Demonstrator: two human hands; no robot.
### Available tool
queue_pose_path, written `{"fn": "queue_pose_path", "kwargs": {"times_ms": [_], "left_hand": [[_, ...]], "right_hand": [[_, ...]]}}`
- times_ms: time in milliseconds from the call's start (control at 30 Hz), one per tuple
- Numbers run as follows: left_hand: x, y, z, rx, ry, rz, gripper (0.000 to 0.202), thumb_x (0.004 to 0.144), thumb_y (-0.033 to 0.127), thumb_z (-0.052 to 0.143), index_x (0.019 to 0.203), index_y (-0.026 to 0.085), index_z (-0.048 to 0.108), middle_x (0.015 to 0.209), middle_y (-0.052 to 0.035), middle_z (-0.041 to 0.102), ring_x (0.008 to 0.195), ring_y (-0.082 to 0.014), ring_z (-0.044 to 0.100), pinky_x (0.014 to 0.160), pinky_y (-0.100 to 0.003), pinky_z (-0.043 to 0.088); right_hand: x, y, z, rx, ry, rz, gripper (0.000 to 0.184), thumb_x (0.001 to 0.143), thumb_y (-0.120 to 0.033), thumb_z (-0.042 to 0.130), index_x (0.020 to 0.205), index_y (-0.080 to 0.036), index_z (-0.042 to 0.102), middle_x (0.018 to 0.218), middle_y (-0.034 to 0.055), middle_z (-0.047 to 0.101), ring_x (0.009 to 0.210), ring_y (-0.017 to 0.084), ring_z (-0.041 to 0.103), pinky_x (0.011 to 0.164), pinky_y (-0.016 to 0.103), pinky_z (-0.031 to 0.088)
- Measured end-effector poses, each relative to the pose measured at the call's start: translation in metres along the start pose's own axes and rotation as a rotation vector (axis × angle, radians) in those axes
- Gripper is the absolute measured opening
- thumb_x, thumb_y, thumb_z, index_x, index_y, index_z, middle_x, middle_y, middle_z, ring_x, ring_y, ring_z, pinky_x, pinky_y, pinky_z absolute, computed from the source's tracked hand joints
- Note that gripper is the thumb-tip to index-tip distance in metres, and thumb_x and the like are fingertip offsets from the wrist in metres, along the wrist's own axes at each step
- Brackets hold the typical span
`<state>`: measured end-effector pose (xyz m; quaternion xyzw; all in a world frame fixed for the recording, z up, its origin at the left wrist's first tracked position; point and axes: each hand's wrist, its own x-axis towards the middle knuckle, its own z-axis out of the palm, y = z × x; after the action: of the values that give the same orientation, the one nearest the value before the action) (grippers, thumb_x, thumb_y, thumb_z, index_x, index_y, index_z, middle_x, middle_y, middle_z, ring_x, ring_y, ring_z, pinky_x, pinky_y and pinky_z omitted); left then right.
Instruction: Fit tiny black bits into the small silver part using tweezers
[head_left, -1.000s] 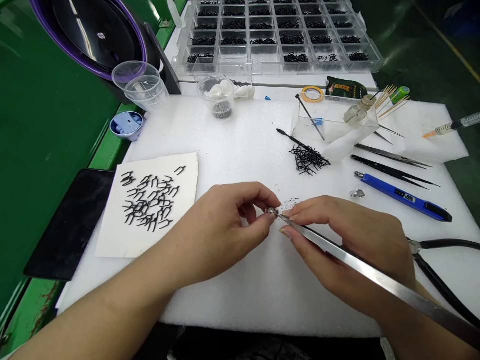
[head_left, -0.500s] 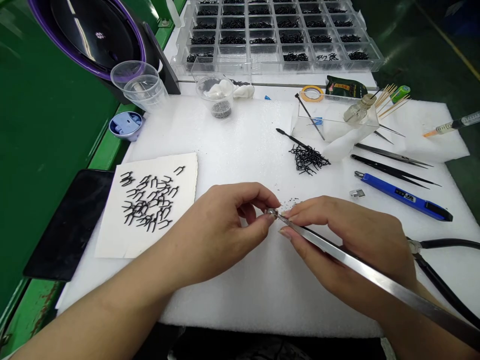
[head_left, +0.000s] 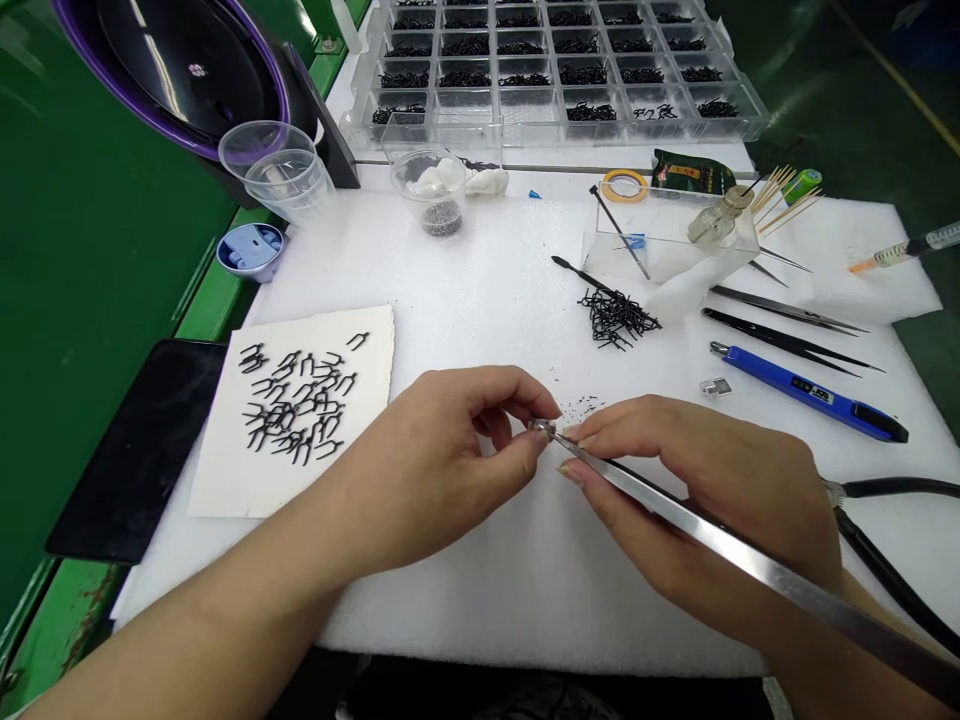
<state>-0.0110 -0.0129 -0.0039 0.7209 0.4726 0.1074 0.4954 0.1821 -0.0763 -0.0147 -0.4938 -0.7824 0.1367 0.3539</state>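
Both hands meet over the middle of the white foam mat [head_left: 465,290]. My left hand [head_left: 442,460] pinches a tiny shiny metal part [head_left: 541,427] between thumb and forefinger. My right hand [head_left: 697,500] is closed on long steel tweezers [head_left: 750,565], whose tips touch that part. A pile of small black hook-shaped parts [head_left: 616,318] lies behind the hands. More of them are spread on a white card [head_left: 300,400] to the left.
A clear compartment box [head_left: 555,70] of black parts stands at the back. Plastic cups [head_left: 289,180], a small cup with beads [head_left: 436,200], a blue knife [head_left: 810,392], black tweezers [head_left: 787,342], a syringe [head_left: 900,252] and black pliers [head_left: 885,540] surround the mat. A dark phone [head_left: 142,450] lies left.
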Motion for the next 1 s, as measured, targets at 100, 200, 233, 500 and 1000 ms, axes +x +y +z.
{"fn": "queue_pose_path", "kwargs": {"times_ms": [100, 200, 233, 500, 1000], "left_hand": [[0.0009, 0.0006, 0.0002, -0.001, -0.006, -0.003, 0.012, 0.090, 0.032, 0.061, 0.096, 0.030, 0.071, 0.087, 0.0070, 0.073, 0.077, -0.0123, 0.065, 0.070, -0.025, 0.051], [0.0006, 0.0009, 0.0000, -0.001, -0.010, 0.001, 0.012, 0.090, 0.032, 0.061, 0.096, 0.030, 0.071, 0.087, 0.0063, 0.073, 0.078, -0.0129, 0.065, 0.070, -0.025, 0.051], [0.0003, 0.0009, -0.0001, 0.000, -0.011, 0.003, 0.012, 0.090, 0.031, 0.061, 0.096, 0.030, 0.071, 0.088, 0.0062, 0.073, 0.078, -0.0129, 0.065, 0.070, -0.025, 0.051], [0.0006, -0.0003, 0.0002, 0.016, -0.009, 0.007, 0.011, 0.090, 0.031, 0.061, 0.096, 0.031, 0.071, 0.087, 0.0077, 0.073, 0.078, -0.0120, 0.064, 0.070, -0.025, 0.050], [-0.0007, -0.0029, -0.0005, 0.030, -0.033, 0.018, 0.015, 0.089, 0.027, 0.061, 0.097, 0.030, 0.073, 0.081, 0.0065, 0.072, 0.071, -0.0110, 0.062, 0.064, -0.023, 0.048]], "right_hand": [[-0.0005, 0.0009, -0.0004, 0.011, -0.023, 0.006, 0.013, 0.085, -0.011, 0.068, 0.089, -0.022, 0.063, 0.094, -0.0006, 0.077, 0.087, 0.013, 0.073, 0.077, 0.022, 0.059], [-0.0016, 0.0011, -0.0013, 0.023, -0.029, 0.015, 0.015, 0.086, -0.011, 0.067, 0.092, -0.024, 0.063, 0.095, -0.0003, 0.077, 0.086, 0.016, 0.074, 0.075, 0.026, 0.060], [-0.0019, 0.0011, -0.0016, 0.023, -0.031, 0.019, 0.015, 0.086, -0.011, 0.067, 0.093, -0.024, 0.063, 0.096, -0.0004, 0.077, 0.086, 0.016, 0.074, 0.075, 0.027, 0.061], [-0.0008, 0.0021, -0.0011, 0.033, -0.038, 0.014, 0.013, 0.086, -0.011, 0.066, 0.091, -0.023, 0.062, 0.094, 0.0004, 0.077, 0.086, 0.016, 0.074, 0.075, 0.026, 0.060], [-0.0009, 0.0046, -0.0017, 0.058, -0.062, -0.024, 0.016, 0.086, -0.010, 0.065, 0.090, -0.025, 0.061, 0.096, 0.0004, 0.077, 0.086, 0.017, 0.074, 0.072, 0.028, 0.061]]}}
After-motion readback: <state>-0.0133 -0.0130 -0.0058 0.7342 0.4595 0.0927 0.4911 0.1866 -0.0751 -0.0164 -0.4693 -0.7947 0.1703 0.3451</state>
